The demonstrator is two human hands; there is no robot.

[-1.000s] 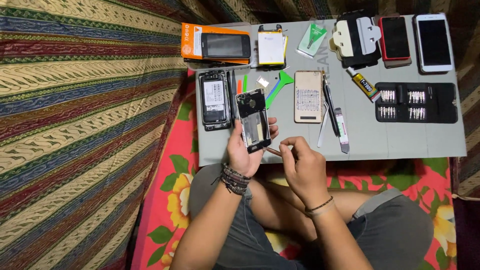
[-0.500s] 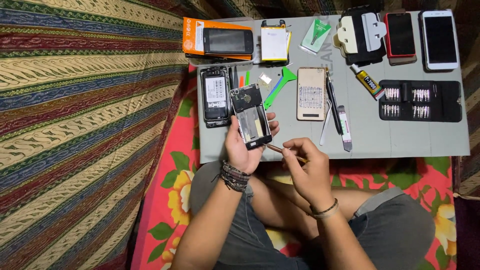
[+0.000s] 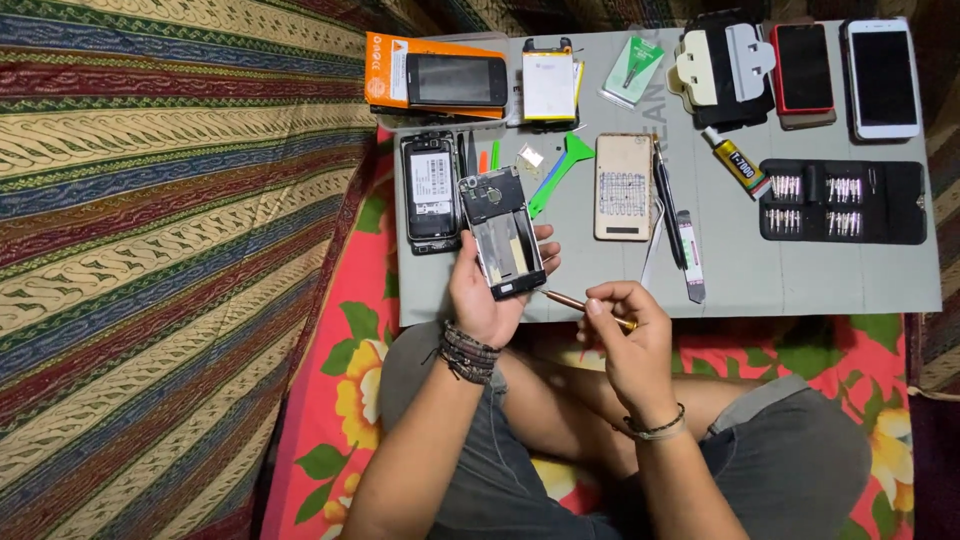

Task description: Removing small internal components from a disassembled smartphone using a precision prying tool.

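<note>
My left hand (image 3: 488,290) holds an opened phone (image 3: 503,232) with its back cover off, inner frame facing up, over the near edge of a grey work mat (image 3: 800,275). My right hand (image 3: 625,335) grips a thin gold-coloured screwdriver (image 3: 570,301), its tip pointing at the phone's lower right corner. Another opened phone (image 3: 430,192) lies on the mat just left of the held one. A green plastic pry tool (image 3: 560,168) and a phone back panel (image 3: 623,187) lie beyond it.
The mat also carries an orange box with a phone on top (image 3: 440,80), a battery (image 3: 549,86), a black bit set (image 3: 842,200), a glue tube (image 3: 735,162), tweezers (image 3: 690,255) and three more phones at the far right. Striped cloth (image 3: 170,250) covers the left.
The held phone has tilted slightly and shifted a little toward me. My right hand has brought the screwdriver tip closer to the phone's lower edge.
</note>
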